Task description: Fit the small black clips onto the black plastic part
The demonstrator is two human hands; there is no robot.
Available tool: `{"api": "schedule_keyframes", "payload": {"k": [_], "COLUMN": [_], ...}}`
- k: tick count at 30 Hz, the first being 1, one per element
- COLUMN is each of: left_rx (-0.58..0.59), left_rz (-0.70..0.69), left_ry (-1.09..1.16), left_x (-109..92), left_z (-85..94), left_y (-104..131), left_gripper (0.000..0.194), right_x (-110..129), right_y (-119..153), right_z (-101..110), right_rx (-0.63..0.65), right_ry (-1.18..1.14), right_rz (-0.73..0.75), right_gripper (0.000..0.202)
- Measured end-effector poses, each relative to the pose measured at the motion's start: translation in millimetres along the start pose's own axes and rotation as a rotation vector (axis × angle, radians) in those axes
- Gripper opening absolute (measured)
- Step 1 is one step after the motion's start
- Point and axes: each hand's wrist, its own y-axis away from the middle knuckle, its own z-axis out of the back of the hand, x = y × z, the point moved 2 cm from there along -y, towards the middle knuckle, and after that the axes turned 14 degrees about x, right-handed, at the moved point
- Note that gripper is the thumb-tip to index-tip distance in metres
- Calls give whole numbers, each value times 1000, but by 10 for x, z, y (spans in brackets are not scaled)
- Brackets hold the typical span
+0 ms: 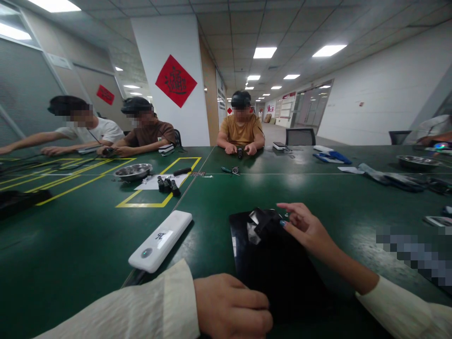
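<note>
A flat black board-like thing [271,273] lies on the green table in front of me. On its far end rests a small crumpled heap of shiny black and silver pieces [259,223]. My right hand [305,228] is at the right of this heap, index finger stretched out and thumb apart from it, the thumb tip at the heap's edge. Over the near left part of the board, my left hand [233,306] is closed with its fingers curled; whatever they may hold is hidden. A white power bank [162,241] showing digits lies to the left, with a dark cable at its near end.
Across the green table [197,197] sit several people, one straight ahead [241,127]. A metal bowl [134,172], black clip-like pieces [168,184] and a pair of pliers [231,170] lie farther off. Cloths [388,178] and another bowl [418,162] are at right.
</note>
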Motion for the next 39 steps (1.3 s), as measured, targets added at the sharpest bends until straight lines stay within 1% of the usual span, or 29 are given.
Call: {"api": "schedule_keyframes", "payload": {"k": [2, 4, 7, 10, 12, 14, 16, 19, 21, 23, 26, 28, 30, 33, 35, 39], "left_rx": [-4, -2, 9, 31, 49, 70, 99, 156, 154, 85, -94, -178, -207, -204, -210, -211], "left_rz": [-1, -6, -15, -8, 35, 81, 90, 71, 77, 70, 16, -2, -4, -8, -11, -22], "left_ry": [2, -3, -15, -6, -1, 1, 16, 40, 39, 29, 5, -12, -15, -18, -26, -28], "left_x": [0, -3, -8, -10, -4, 3, 4, 2, 5, 10, 18, 27, 35, 33, 27, 17], "left_z": [2, 0, -28, -77, -105, -121, -127, -132, -131, -113, -53, -9, 23, 42, 47, 57], "left_y": [-1, 4, 30, 65, 82, 95, 105, 109, 98, 71, 19, -8, -24, -31, -36, -57], "left_gripper": [21, 20, 16, 11, 11, 13, 12, 9, 9, 10, 13, 16, 16, 14, 15, 21], "right_x": [9, 37, 96, 129, 131, 129, 144, 212, 272, 328, 383, 396, 403, 414, 414, 416], "right_y": [16, 23, -9, -107, -189, -261, -304, -314, -305, -309, -340, -356, -352, -306, -265, -195], "right_z": [-31, -58, -104, -195, -272, -339, -384, -383, -333, -236, -31, 100, 198, 250, 227, 121], "right_rx": [63, 102, 138, 266, 381, 474, 517, 478, 422, 322, 98, -17, -90, -131, -98, -9], "right_ry": [157, 269, 372, 461, 525, 580, 632, 697, 715, 715, 644, 565, 522, 563, 620, 680], "right_rz": [36, 71, 122, 175, 206, 221, 238, 240, 201, 125, 6, -44, -41, 23, 24, -24], "right_gripper": [33, 35, 41, 52, 56, 50, 41, 33, 28, 24, 24, 29, 39, 45, 43, 42]}}
